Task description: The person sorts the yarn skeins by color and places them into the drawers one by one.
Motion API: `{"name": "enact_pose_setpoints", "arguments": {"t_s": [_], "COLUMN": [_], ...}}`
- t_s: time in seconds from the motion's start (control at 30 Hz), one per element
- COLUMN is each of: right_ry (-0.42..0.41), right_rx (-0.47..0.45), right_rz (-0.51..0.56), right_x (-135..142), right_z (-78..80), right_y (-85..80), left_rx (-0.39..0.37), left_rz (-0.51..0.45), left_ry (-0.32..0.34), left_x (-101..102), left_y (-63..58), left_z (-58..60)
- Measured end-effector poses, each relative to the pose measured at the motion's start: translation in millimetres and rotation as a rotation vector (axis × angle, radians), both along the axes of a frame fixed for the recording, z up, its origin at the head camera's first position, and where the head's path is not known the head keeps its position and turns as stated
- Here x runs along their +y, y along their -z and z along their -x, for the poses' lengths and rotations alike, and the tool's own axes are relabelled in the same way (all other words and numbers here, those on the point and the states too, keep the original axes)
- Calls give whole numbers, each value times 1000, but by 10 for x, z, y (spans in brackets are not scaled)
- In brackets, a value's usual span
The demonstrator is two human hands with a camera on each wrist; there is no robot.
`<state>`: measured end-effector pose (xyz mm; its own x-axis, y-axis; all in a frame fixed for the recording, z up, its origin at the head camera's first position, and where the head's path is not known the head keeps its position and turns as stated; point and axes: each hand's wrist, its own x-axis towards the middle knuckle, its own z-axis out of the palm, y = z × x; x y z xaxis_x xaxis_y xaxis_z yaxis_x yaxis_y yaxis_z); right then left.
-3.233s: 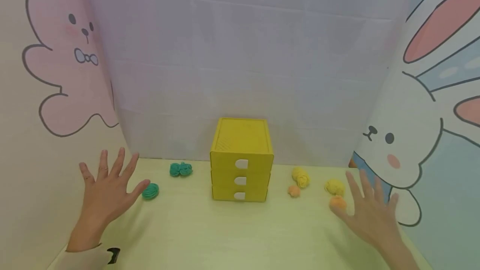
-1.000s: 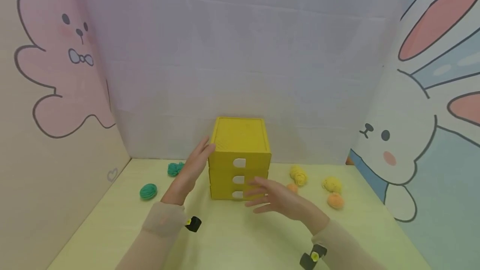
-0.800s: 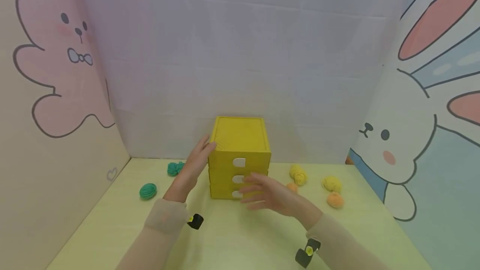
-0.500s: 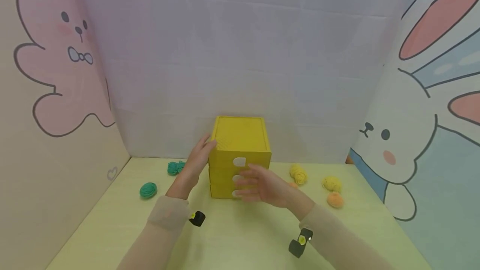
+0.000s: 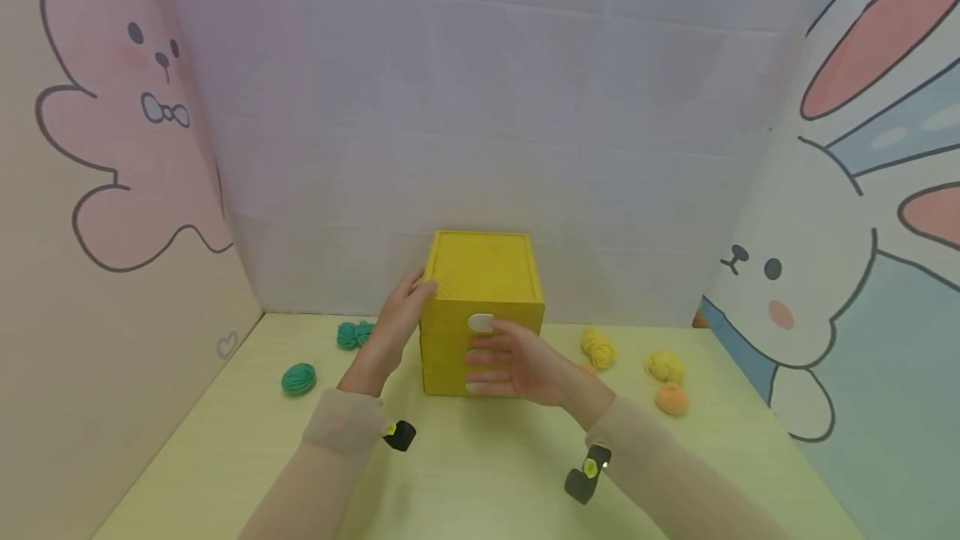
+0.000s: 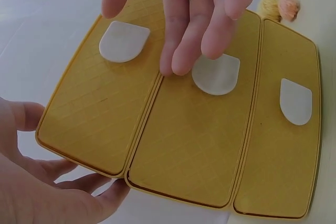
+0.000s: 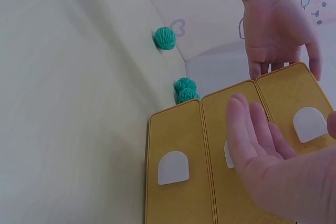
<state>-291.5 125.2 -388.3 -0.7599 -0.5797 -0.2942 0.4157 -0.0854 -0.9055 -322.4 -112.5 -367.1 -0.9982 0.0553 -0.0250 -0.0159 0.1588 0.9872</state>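
A yellow three-drawer box point(image 5: 483, 267) stands near the back wall, its drawers closed and each with a white tab. My left hand point(image 5: 392, 325) holds its upper left corner, with the thumb at the top edge and the fingers along the side. In front of the drawers is my right hand point(image 5: 528, 363), fingers extended and palm turned toward the left, holding nothing. Its fingers reach near the top tab point(image 6: 124, 41) and partly cover the middle tab point(image 6: 216, 74). The bottom tab point(image 7: 173, 168) shows fully in both wrist views.
Left of the box lie a green yarn ball point(image 5: 298, 379) and a green yarn bundle point(image 5: 354, 334). To the right are two yellow yarn bundles point(image 5: 598, 348) and two orange pieces point(image 5: 672, 398), one mostly hidden behind my right hand. Printed walls flank the table.
Both hands came in from the sides to the box. Over the last second my right hand has moved left and up toward the top tab, while my left thumb has settled at the top edge.
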Motion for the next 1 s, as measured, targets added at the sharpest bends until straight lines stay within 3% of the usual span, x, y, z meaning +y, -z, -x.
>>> {"name": "enact_pose_setpoints", "arguments": {"t_s": [0.6,1.0], "right_ry": [46,136], "right_rx": [2,-11], "right_rz": [0,-15], "right_x": [-70,-132], "right_z": [26,48], "right_y": [6,-9], "left_rx": [11,26], "left_rz": [32,8], "left_ry": [21,51], "left_x": [-21,-56], "left_y": [23,-11], "left_z": [21,23]}}
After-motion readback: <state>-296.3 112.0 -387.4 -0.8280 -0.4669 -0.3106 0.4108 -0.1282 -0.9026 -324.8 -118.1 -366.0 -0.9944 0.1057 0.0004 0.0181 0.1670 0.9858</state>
